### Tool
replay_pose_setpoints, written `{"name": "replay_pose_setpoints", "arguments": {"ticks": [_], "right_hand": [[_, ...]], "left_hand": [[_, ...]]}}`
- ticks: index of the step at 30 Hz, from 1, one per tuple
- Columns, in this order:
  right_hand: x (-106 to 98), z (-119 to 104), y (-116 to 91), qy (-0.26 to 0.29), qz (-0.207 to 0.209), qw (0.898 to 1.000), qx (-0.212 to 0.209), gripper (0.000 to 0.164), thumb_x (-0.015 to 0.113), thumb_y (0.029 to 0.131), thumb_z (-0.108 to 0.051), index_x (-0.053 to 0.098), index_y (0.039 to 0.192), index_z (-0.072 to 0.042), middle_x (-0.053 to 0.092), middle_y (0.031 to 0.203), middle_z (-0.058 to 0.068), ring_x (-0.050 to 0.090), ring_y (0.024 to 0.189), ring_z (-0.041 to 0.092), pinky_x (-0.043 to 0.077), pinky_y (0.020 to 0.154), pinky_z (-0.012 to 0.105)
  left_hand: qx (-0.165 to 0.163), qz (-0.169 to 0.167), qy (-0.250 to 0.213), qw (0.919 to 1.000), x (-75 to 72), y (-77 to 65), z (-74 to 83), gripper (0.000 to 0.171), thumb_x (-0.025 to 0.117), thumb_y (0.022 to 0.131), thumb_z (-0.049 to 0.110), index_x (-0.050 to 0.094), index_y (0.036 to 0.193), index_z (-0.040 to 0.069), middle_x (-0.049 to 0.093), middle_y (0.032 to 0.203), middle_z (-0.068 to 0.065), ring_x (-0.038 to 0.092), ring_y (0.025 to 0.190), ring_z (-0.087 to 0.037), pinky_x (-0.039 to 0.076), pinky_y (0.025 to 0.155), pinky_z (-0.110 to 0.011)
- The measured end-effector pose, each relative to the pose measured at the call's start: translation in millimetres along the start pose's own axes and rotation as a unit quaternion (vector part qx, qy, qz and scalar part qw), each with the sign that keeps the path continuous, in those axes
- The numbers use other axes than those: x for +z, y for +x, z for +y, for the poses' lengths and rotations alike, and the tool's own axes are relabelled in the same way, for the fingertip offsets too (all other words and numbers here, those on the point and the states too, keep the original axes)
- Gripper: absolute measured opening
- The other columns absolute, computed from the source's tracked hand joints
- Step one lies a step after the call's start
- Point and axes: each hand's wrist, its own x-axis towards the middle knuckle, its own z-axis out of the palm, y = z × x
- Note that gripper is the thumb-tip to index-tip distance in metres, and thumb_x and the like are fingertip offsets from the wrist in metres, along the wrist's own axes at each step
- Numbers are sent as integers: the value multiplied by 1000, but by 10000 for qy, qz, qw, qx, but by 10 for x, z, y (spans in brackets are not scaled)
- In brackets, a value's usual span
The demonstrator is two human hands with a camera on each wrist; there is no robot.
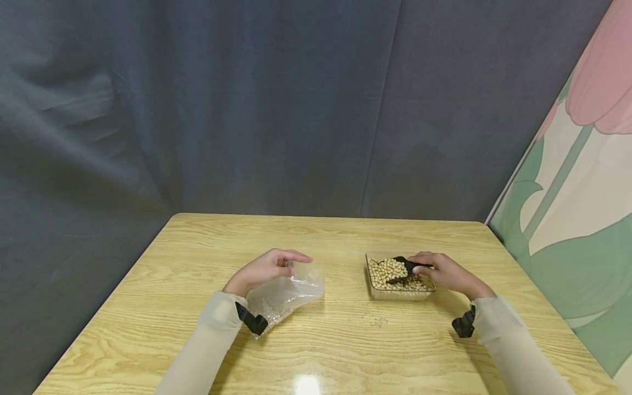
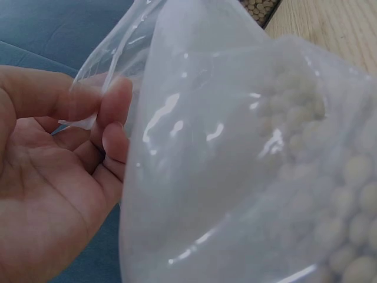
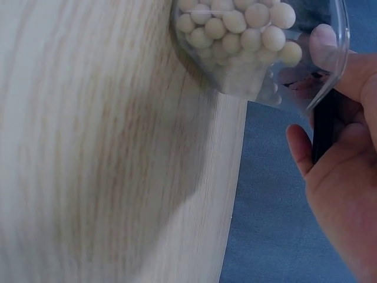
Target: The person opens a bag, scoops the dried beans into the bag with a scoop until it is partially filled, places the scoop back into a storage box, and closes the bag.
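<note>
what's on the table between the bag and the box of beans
Nothing: the head view shows bare table between the bag and the box. A faint patch, too unclear to identify, lies in front of the box, off that stretch.

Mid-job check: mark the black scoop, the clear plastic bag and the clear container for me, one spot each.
Black scoop (image 1: pixel 407 264): head view, on its back end, just ahead of the handle.
Clear plastic bag (image 2: pixel 194 159): left wrist view, on its side wall.
Clear container (image 1: pixel 399 295): head view, on its front wall.
</note>
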Motion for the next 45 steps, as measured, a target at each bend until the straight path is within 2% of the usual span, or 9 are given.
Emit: {"name": "replay_pose_setpoints", "arguments": {"ticks": [14,24,32,45], "right_hand": [[9,54,-3,157,81,9998,85,41,54,96,-12,53,132,8,46,135,36,43,124,52,45,92,57],[4,43,-15,252,210,9994,57,41,54,97,-15,54,131,7,49,134,34,46,124,50,45,94,56],[2,54,-29,411,200,9989,124,42,53,97,-17,53,133,6,45,136,36,43,125,52,44,94,57],[13,112,-25,510,242,9983,164,42,51,99,-18,51,135,6,47,136,34,48,122,49,44,93,56]], "left_hand": [[-10,17,-83,10000,-11,-7,14,41,47,92,-9,57,132,-2,49,140,-21,42,105,-38,38,69,-23],[-6,23,-29,10000,-10,-15,30,41,46,92,-9,56,132,-2,49,140,-21,42,105,-38,38,70,-25],[49,-6,5,10000,-12,-16,27,42,45,92,-10,56,132,-3,48,140,-22,41,108,-38,39,71,-25],[-139,107,20,9998,-19,-25,72,42,48,92,-8,56,132,-2,49,141,-19,43,104,-26,40,73,-24]]}}
